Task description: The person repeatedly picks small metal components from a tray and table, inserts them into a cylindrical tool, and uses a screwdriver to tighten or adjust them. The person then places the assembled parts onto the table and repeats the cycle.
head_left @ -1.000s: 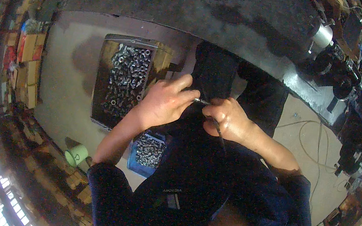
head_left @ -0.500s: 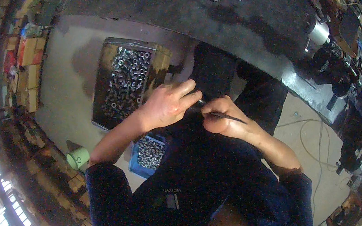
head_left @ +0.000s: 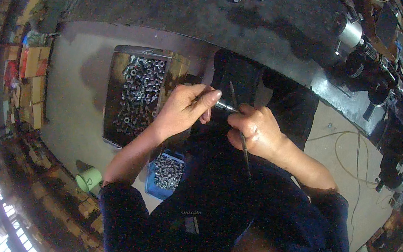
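Now the left hand [head_left: 183, 110] pinches a small metal fitting [head_left: 225, 107], the right hand [head_left: 255, 131] grips a thin rod [head_left: 245, 153]; better keep both aligned and steady.

A dark navy long-sleeved top is worn, its sleeves pushed up above the elbows. Dark trousers are seen at frame centre. Both hands, left [head_left: 183, 110] and right [head_left: 255, 131], are bare and ungloved.
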Action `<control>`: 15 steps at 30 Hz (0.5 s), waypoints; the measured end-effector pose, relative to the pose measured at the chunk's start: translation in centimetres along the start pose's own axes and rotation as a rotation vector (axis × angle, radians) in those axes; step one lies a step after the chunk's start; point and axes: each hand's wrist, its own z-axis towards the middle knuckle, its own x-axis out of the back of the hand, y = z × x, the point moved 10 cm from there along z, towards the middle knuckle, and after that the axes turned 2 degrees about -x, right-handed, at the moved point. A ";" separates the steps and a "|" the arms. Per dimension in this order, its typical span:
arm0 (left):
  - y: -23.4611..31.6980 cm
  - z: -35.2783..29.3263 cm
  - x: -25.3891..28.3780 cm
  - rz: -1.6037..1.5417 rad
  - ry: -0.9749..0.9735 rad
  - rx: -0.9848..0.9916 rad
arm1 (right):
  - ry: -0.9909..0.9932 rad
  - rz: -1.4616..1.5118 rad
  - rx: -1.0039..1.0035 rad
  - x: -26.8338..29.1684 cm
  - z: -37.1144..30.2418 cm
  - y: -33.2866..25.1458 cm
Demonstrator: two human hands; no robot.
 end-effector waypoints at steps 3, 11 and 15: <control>0.5 0.0 -0.9 -0.050 0.037 -0.026 | -0.027 0.084 0.013 -0.8 0.1 0.5; 3.2 -0.3 0.4 0.029 -0.099 -0.245 | -0.312 0.732 -0.156 -2.8 -0.9 3.0; 2.4 0.0 0.8 -0.034 -0.111 -0.179 | -0.044 0.618 0.048 0.3 -1.1 2.0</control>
